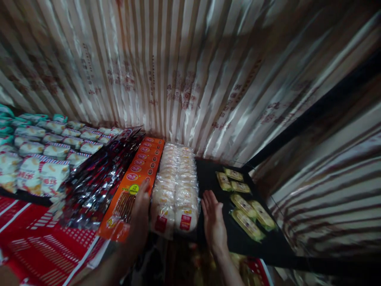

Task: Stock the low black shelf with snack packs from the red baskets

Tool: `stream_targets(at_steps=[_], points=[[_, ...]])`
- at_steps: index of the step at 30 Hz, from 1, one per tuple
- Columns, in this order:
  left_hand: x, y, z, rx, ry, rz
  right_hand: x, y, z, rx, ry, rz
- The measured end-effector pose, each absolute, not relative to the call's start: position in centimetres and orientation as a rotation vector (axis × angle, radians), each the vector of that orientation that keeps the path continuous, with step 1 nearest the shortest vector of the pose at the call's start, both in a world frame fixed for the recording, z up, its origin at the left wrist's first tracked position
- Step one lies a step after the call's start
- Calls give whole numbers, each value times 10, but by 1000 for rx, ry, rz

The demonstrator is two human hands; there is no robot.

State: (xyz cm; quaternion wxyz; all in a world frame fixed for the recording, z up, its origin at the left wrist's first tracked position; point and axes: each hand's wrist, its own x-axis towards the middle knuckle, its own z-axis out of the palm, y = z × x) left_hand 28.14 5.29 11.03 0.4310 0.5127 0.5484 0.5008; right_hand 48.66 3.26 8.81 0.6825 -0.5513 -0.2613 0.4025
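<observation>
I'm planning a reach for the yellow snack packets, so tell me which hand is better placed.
Probably the right hand: it is open and just left of the yellow snack packets. The left hand is farther off, with the double row of red-labelled white packets between.

Dim and slightly blurred, the view shows glare on the striped sheeting [178, 67].

Can't read anything: print's too blurred on orange packets [133, 187], red labels [185, 222] on white packs [183, 190], striped sheeting [184, 91].
</observation>
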Motion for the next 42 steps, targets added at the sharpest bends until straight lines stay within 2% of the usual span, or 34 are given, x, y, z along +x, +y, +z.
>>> stream_targets(at_steps=[5,9,24,31,42], points=[[303,-11,75,2152,1557,1144,466,13,82,-1562,-775,802],[311,-12,62,2427,1591,1107,459,7,85,-1706,-961,779],[309,5,51,2542,1609,1169,451,13,78,-1753,-1051,727],[309,0,66,2491,1672,1179,455,11,83,-1725,-951,810],[313,35,82,2644,1537,1161,477,69,86,-1520,-848,912]])
